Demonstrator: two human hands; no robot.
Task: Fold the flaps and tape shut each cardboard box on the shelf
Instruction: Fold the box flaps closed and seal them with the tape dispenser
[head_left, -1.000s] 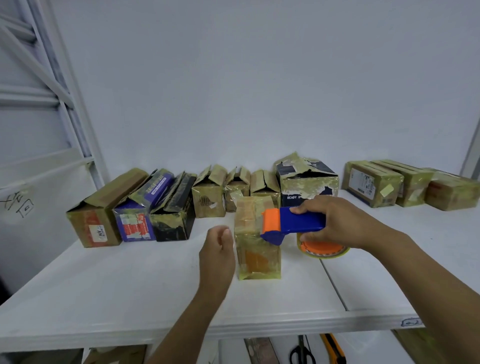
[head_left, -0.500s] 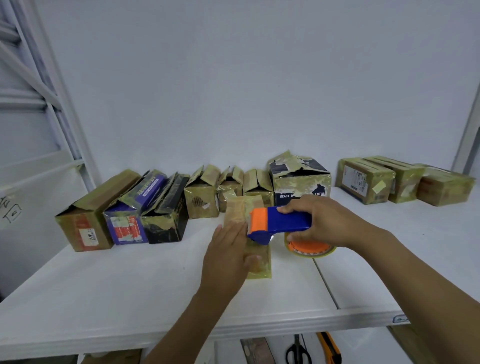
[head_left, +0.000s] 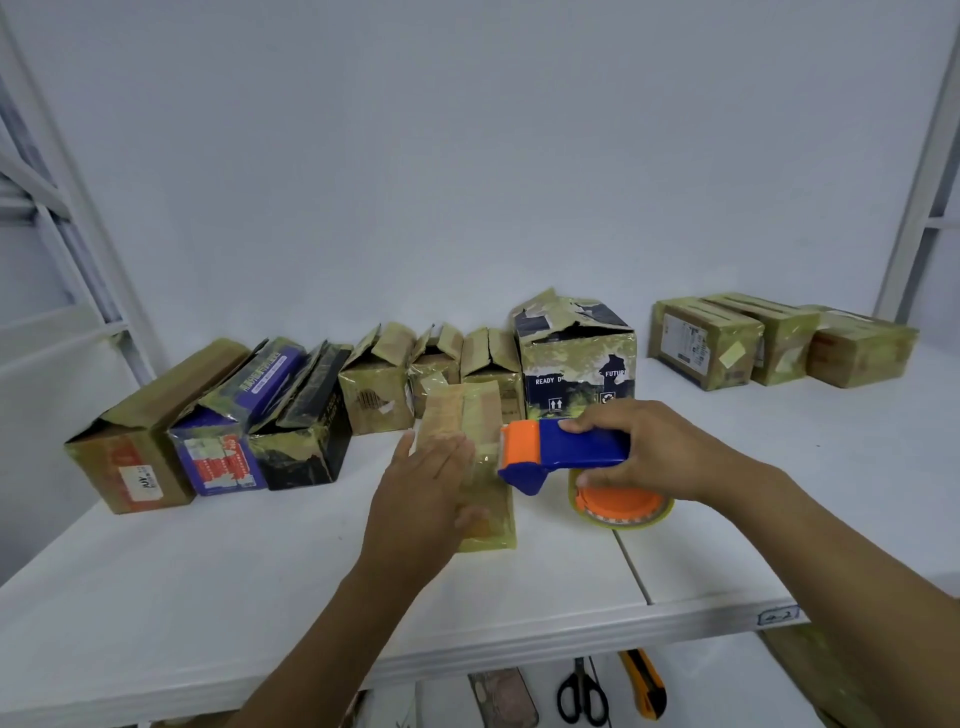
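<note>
White shelf, with a row of boxes along the far wall. Nearer, at centre, the small tape-wrapped box stands under the left hand, fingers straight, pressing its front. The right hand curls round the blue-and-orange tape dispenser, orange nose at the box's right edge.

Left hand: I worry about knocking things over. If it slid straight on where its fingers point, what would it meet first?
Likely the open brown box in the back row, just beyond the taped box the left hand presses; depth is unclear.
</note>
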